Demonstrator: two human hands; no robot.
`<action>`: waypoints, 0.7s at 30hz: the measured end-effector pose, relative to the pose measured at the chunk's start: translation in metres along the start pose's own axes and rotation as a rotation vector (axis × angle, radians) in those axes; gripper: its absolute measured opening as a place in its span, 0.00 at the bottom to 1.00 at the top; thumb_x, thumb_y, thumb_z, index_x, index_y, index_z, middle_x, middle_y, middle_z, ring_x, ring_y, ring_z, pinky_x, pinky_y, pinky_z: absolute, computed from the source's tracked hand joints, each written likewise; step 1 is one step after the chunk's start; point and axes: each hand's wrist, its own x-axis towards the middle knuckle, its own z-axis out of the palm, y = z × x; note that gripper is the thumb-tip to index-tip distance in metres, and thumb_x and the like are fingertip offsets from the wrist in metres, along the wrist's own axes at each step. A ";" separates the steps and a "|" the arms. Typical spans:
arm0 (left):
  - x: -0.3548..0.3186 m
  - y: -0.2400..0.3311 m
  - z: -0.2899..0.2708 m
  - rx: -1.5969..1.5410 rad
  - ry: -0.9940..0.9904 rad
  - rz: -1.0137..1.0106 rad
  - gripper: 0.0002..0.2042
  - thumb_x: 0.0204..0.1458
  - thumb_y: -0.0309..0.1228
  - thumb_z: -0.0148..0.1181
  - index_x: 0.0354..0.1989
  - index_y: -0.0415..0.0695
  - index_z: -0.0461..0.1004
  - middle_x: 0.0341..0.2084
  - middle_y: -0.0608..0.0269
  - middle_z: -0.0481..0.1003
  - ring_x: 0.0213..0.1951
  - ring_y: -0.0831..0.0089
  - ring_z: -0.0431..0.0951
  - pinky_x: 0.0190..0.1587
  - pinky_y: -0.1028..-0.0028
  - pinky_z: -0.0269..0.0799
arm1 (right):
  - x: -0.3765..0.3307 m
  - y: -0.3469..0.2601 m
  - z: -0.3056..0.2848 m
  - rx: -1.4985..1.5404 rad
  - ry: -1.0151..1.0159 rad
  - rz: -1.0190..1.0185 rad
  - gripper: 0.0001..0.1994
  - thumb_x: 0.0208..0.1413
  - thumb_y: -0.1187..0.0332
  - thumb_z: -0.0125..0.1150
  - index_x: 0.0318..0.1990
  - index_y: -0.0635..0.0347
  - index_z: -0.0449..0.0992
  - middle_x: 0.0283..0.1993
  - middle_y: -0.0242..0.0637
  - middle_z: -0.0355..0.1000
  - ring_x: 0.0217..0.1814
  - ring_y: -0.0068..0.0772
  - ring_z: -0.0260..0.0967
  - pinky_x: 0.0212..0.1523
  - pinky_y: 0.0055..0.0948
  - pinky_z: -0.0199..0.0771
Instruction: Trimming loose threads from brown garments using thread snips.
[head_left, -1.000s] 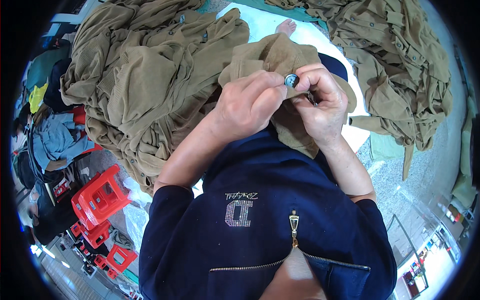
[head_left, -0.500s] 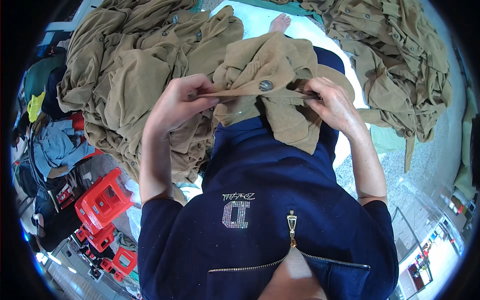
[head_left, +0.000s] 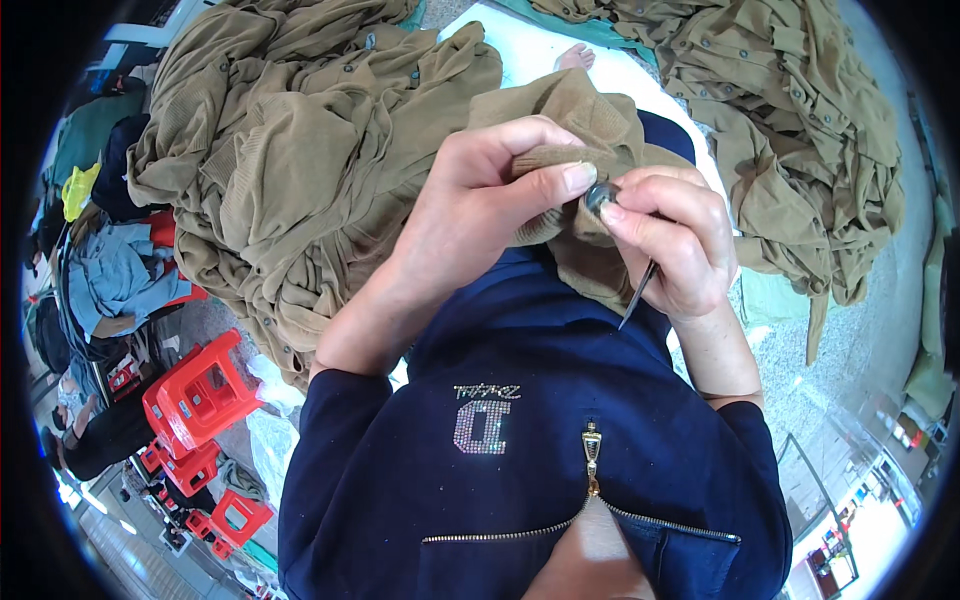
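Observation:
A brown knit cardigan (head_left: pixel 553 97) lies bunched over my lap. My left hand (head_left: pixel 480 195) is closed on its folded edge, pinching the ribbed band between thumb and fingers. Close against it, my right hand (head_left: pixel 685 230) pinches a dark round button (head_left: pixel 600 196) on the cardigan between thumb and forefinger. A thin pointed metal tool (head_left: pixel 638 296) sticks out below the right hand, its tip toward me; the rest is hidden in the palm, so its exact kind does not show.
Large heaps of similar brown buttoned knitwear lie to the left (head_left: pixel 290 170) and right (head_left: pixel 790 140). White sheeting (head_left: pixel 515 50) is spread under my legs. Red plastic stools (head_left: pixel 205 390) and a pile of blue-grey clothing (head_left: pixel 120 280) stand at the left.
My hands have come together from holding the cardigan's band stretched between them. The left moved right, and the right now pinches the button. The pointed tool now shows clearly below the right hand.

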 end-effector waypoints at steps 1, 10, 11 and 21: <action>0.000 -0.002 0.000 0.002 0.001 0.002 0.06 0.58 0.25 0.58 0.38 0.35 0.77 0.27 0.71 0.74 0.31 0.88 0.69 0.34 0.85 0.65 | -0.001 0.002 0.001 0.001 0.001 -0.002 0.14 0.31 0.79 0.70 0.32 0.66 0.78 0.34 0.40 0.72 0.31 0.39 0.75 0.26 0.29 0.77; -0.005 -0.021 -0.004 0.275 0.087 0.170 0.06 0.56 0.24 0.59 0.37 0.33 0.77 0.33 0.64 0.77 0.35 0.80 0.74 0.38 0.79 0.70 | -0.015 -0.004 0.018 0.005 -0.066 0.146 0.13 0.29 0.81 0.65 0.28 0.63 0.75 0.29 0.36 0.69 0.28 0.34 0.72 0.23 0.28 0.71; -0.008 -0.022 -0.007 0.285 0.058 0.177 0.06 0.54 0.23 0.60 0.37 0.33 0.77 0.35 0.62 0.77 0.37 0.77 0.75 0.40 0.78 0.71 | -0.017 -0.006 0.019 -0.012 -0.069 0.216 0.13 0.29 0.81 0.66 0.28 0.63 0.74 0.29 0.36 0.69 0.27 0.33 0.71 0.22 0.28 0.70; -0.020 -0.036 -0.022 0.381 0.054 0.220 0.10 0.45 0.19 0.67 0.37 0.37 0.77 0.37 0.61 0.77 0.40 0.74 0.78 0.39 0.75 0.74 | -0.023 -0.008 0.034 0.317 -0.101 0.604 0.23 0.38 0.83 0.66 0.45 0.58 0.68 0.46 0.35 0.69 0.29 0.23 0.68 0.29 0.25 0.70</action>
